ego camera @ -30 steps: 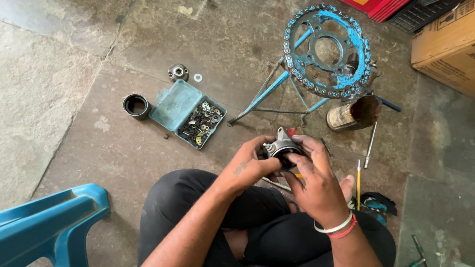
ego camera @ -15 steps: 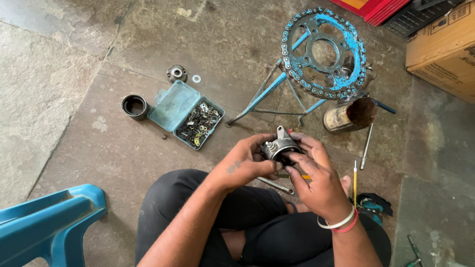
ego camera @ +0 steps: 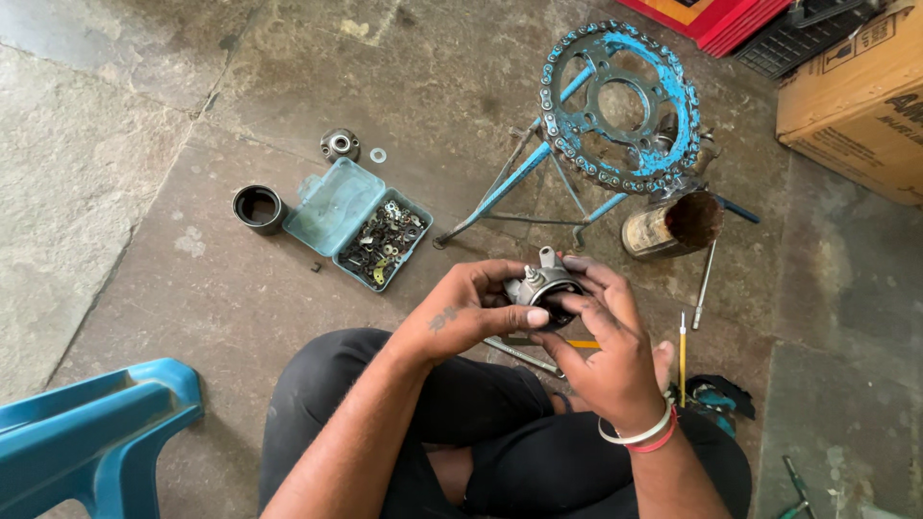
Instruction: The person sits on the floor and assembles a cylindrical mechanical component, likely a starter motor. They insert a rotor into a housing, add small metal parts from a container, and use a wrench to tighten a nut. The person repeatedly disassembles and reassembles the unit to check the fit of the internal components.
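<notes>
I sit on a stone floor and hold a small grey metal motor housing [ego camera: 544,284] in front of my knees. My left hand [ego camera: 471,309] grips its left side, thumb across the front. My right hand [ego camera: 604,338] holds the right side, fingers curled over its dark round opening. An open teal plastic box [ego camera: 358,221] with several small washers and screws lies on the floor to the left of my hands. A thin metal rod [ego camera: 523,356] lies under my hands.
A blue sprocket with chain [ego camera: 617,106] on a blue stand sits ahead, a rusty can [ego camera: 671,225] beside it. A black ring [ego camera: 258,208], a round metal cap [ego camera: 339,145], screwdrivers [ego camera: 683,348], a cardboard box [ego camera: 854,96] and a blue plastic stool [ego camera: 91,432] lie around.
Both hands keep hold of the housing and shift it only slightly; my fingers move a little over its opening. Nothing on the floor has moved.
</notes>
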